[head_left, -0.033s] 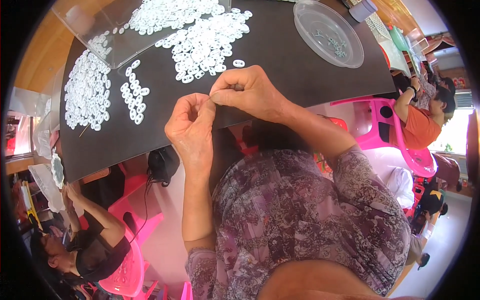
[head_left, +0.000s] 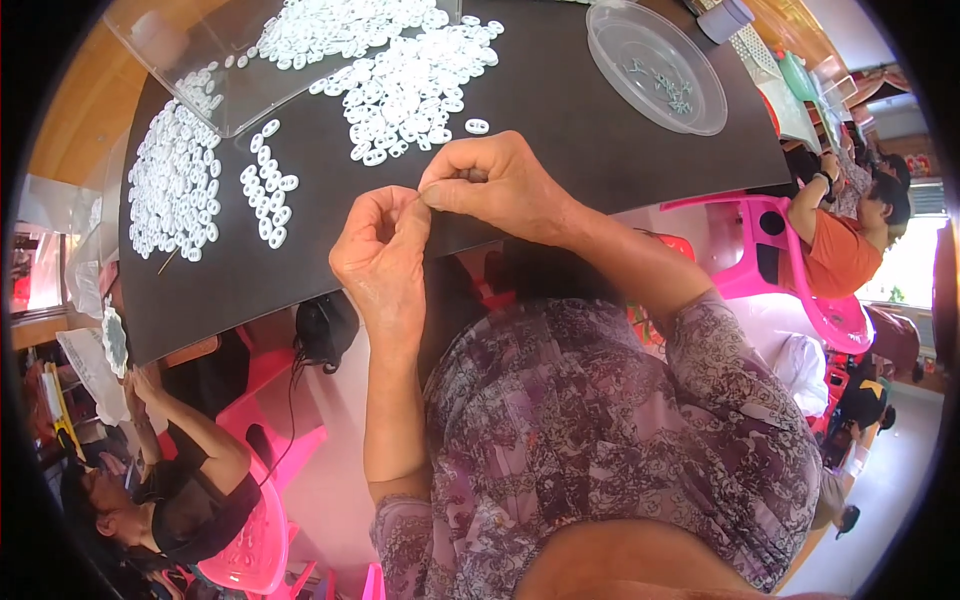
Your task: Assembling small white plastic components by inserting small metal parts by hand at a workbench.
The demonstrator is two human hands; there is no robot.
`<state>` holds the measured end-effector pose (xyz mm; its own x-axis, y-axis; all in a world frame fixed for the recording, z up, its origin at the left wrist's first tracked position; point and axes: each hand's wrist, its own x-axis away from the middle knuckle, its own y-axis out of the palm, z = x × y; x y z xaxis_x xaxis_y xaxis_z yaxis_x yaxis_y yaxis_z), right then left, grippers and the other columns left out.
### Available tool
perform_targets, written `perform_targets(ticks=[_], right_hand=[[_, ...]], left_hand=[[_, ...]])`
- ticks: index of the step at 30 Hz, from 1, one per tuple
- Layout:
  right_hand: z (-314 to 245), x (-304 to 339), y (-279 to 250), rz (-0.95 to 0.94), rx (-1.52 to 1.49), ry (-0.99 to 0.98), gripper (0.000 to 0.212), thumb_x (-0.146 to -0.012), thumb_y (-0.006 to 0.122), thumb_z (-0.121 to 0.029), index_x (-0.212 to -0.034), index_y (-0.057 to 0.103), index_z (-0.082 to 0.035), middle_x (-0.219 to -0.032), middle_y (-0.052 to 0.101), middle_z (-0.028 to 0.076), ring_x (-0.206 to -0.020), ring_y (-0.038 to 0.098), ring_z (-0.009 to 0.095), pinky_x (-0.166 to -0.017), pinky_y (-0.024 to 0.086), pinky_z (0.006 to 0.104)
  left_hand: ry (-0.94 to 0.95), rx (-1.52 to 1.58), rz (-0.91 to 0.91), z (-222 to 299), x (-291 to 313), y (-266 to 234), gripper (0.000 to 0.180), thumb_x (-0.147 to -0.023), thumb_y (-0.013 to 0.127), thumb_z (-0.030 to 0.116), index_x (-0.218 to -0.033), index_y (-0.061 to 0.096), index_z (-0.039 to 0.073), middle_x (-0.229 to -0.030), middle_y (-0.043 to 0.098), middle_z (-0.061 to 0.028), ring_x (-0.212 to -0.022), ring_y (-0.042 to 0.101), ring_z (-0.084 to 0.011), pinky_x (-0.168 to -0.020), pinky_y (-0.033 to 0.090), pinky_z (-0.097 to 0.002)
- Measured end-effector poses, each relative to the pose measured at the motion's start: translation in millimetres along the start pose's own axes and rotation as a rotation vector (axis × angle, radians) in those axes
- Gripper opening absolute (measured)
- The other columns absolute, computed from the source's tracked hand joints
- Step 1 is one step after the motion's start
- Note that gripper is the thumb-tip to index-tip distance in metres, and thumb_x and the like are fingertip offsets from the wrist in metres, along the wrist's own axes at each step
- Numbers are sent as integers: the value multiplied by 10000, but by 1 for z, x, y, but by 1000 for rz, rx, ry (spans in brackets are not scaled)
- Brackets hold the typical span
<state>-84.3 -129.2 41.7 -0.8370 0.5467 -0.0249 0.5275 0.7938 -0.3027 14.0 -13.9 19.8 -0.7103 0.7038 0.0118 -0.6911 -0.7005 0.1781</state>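
Observation:
Above the near edge of the dark table [head_left: 560,150], my left hand [head_left: 385,250] and my right hand [head_left: 495,185] meet fingertip to fingertip. Both are closed in a pinch, and whatever lies between the fingertips is too small or hidden to make out. Just beyond them spreads a heap of small white oval pieces with two holes [head_left: 405,100]. One loose white oval piece [head_left: 477,127] lies by my right hand. To the left are a small cluster of the same pieces [head_left: 268,190] and a larger pile [head_left: 175,185].
A clear box [head_left: 225,125] with more white pieces stands at the far left. At the far right, a round clear tray [head_left: 610,75] holds small grey-green bits. People sit nearby: one in black [head_left: 200,500] at left, one in orange [head_left: 845,255] at right, on pink chairs [head_left: 745,250].

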Motion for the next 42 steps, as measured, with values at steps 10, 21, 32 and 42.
perform_targets(ticks=[10,21,32,42], right_hand=[[3,5,12,109,-135,26,122,-762,626,-86,-748,641,35,-657,614,16,-626,521,45,-551,426,226],[2,7,20,115,-143,74,110,-820,617,-81,-851,648,21,-769,616,-2,-711,519,32,-606,420,192],[-3,13,34,215,-184,28,108,-789,631,-89,-766,633,17,-627,556,-36,-605,449,12,-504,367,201],[-4,15,30,193,-97,-48,95,-799,624,-76,-770,620,14,-678,557,-4,-640,484,35,-539,394,212]], left_hand=[[86,56,-51,-8,2,-8,110,-809,664,7,-904,615,-17,-792,552,32,-693,466,-21,-618,383,-153],[131,104,-24,-12,5,-12,186,-780,674,-34,-955,610,-26,-786,554,8,-678,491,-52,-604,411,-170],[60,262,31,-9,7,-8,199,-782,670,-22,-972,613,-34,-783,576,-14,-653,508,-80,-579,419,-195],[4,342,38,-6,6,-16,142,-813,640,-7,-949,608,-30,-781,597,-59,-638,534,-112,-544,429,-222]])
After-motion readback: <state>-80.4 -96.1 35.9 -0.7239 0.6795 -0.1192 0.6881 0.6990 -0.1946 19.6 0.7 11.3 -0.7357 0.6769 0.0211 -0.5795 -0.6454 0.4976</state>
